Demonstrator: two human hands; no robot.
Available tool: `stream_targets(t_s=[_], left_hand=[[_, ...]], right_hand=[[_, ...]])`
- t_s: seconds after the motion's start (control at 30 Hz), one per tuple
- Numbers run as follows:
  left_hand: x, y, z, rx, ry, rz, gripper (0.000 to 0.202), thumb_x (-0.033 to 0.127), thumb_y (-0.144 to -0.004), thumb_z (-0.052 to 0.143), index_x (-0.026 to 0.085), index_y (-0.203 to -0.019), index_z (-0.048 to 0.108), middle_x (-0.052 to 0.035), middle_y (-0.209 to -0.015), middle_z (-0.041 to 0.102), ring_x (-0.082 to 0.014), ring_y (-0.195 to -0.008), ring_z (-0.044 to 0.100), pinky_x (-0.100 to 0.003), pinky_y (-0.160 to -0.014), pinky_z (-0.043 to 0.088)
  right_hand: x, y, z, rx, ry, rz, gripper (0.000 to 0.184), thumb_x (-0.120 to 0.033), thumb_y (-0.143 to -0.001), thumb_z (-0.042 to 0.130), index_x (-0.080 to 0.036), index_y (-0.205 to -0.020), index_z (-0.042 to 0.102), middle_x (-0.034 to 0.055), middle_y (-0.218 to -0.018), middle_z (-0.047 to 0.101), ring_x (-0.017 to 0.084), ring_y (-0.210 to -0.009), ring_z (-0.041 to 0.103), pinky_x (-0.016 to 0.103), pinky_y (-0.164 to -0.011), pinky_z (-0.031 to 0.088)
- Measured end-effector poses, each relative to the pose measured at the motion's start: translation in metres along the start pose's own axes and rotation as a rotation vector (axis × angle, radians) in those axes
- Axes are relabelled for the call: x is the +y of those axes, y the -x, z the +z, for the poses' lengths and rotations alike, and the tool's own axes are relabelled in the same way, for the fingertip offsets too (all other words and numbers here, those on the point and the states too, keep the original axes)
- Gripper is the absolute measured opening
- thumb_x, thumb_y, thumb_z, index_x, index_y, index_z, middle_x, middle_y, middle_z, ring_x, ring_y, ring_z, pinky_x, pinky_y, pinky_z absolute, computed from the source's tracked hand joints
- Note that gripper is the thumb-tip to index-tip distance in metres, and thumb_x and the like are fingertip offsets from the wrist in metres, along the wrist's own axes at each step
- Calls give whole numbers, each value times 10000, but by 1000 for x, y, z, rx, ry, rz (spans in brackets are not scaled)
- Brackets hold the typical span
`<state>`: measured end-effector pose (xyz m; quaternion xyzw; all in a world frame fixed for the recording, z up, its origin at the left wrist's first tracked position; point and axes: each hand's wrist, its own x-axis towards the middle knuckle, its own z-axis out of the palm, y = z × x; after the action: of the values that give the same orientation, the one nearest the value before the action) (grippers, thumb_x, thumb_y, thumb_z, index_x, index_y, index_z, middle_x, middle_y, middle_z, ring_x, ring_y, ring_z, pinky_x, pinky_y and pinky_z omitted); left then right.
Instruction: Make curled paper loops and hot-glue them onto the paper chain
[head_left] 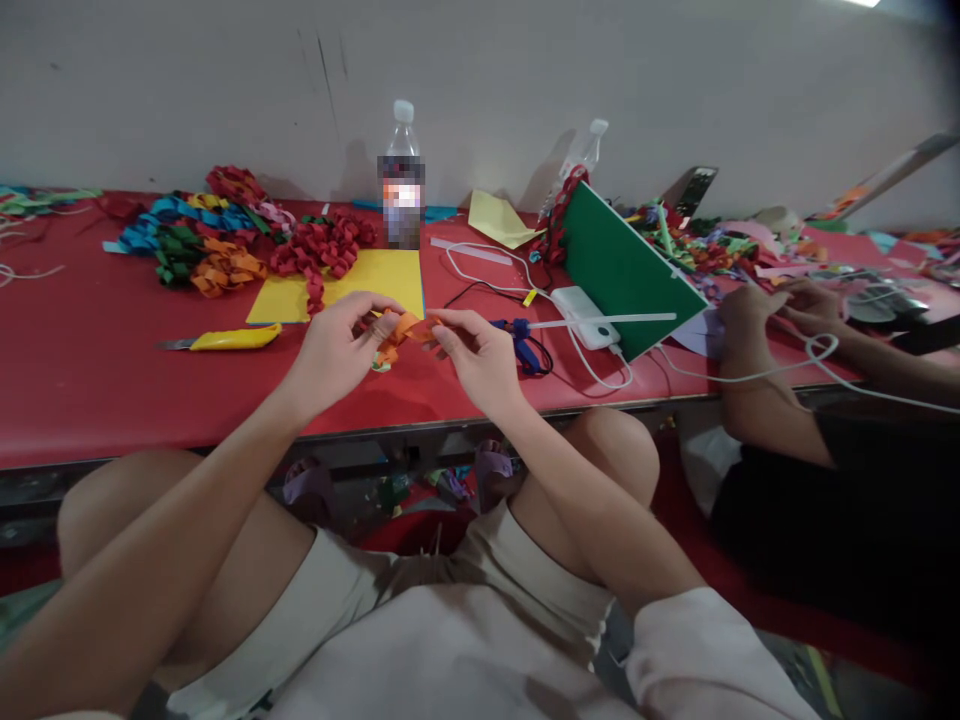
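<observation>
Between my two hands, above the red table [217, 395], is a folded orange paper strip [407, 326]. My left hand [341, 340] pinches its left end, and my right hand [478, 358] grips the other end with thumb and fingers. A small loop of orange paper hangs below the left fingertips. Just behind the hands lies a yellow sheet [379, 280]. To the left of my left hand rests a yellow-handled knife [236, 338], its blade pointing left. Close to the right hand are a blue object [529, 350] and a thin white stick [600, 320].
Coloured paper chains [225, 235] pile up at the back left. A bottle [403, 180] stands by the wall. On the right, a green board [619, 265] leans beside a white power bank [585, 315] with cables. A co-worker's hands [780, 305] work farther right.
</observation>
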<state>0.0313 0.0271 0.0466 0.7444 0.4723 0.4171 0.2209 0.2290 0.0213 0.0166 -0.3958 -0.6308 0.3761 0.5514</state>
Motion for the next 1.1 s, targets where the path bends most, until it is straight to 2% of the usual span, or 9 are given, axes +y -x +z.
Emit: stream_targets(t_s=[0.1, 0.2, 0.3, 0.37, 0.5, 0.67, 0.87, 0.97, 1.1], left_hand=[[4, 1, -2, 24, -79, 61, 327, 446, -995, 527, 203, -1098, 719, -74, -1006, 729, -179, -863, 669, -283, -776, 510], [8, 2, -1, 26, -135, 122, 300, 402, -993, 541, 215, -1132, 730, -66, -1041, 725, -185, -928, 667, -288, -846, 504], [8, 3, 5, 57, 57, 9, 357, 431, -940, 631, 196, -1202, 699, -61, -968, 726, -168, -843, 672, -272, -772, 527], [6, 4, 10, 105, 240, -100, 427, 468, -859, 730, 176, -1169, 702, -70, -963, 734, -172, -832, 685, -268, -748, 551], [3, 6, 20, 121, 453, -222, 445, 501, -764, 816, 175, -1058, 748, -96, -1043, 757, -206, -918, 713, -315, -835, 593], [5, 9, 26, 95, 496, -167, 513, 489, -725, 852, 182, -1124, 751, -104, -1064, 763, -219, -974, 721, -348, -910, 599], [8, 9, 31, 166, 557, -251, 471, 470, -703, 869, 200, -1078, 780, -89, -1083, 778, -233, -980, 740, -361, -908, 615], [8, 10, 32, 161, 585, -278, 497, 490, -662, 891, 201, -1053, 790, -87, -1094, 779, -246, -997, 739, -385, -932, 615], [9, 12, 32, 136, 575, -278, 513, 512, -648, 891, 191, -1037, 795, -87, -1039, 789, -234, -938, 747, -362, -880, 627]], right_hand=[[0, 3, 2, -17, 37, -63, 353, -522, -946, 590, -229, -1102, 709, 72, -1106, 657, 125, -773, 690, 287, -749, 613], [-1, 4, 4, 19, -4, -60, 333, -491, -927, 634, -225, -1119, 688, 61, -1075, 644, 126, -782, 687, 286, -756, 617], [-1, 4, 8, 93, -96, 0, 268, -400, -873, 720, -230, -1066, 645, 22, -955, 670, 137, -810, 680, 279, -743, 605], [-3, 5, 10, 142, -121, 24, 207, -342, -843, 753, -228, -965, 630, 2, -893, 682, 137, -812, 674, 272, -748, 591], [-7, 8, 13, 159, -58, 18, 135, -328, -845, 747, -220, -891, 679, 8, -886, 726, 146, -809, 684, 292, -804, 580], [-10, 10, 12, 134, 40, -46, 138, -369, -880, 713, -236, -915, 730, 28, -985, 760, 174, -906, 704, 315, -864, 575], [-13, 9, 9, 133, 28, -35, 147, -372, -834, 770, -230, -847, 734, 11, -880, 760, 171, -811, 694, 308, -807, 571], [-12, 10, 9, 135, 44, -12, 165, -393, -826, 776, -233, -841, 738, 11, -869, 756, 176, -801, 689, 315, -802, 567], [-12, 12, 8, 125, 104, -44, 215, -447, -840, 756, -236, -814, 722, 14, -840, 744, 177, -774, 674, 313, -772, 549]])
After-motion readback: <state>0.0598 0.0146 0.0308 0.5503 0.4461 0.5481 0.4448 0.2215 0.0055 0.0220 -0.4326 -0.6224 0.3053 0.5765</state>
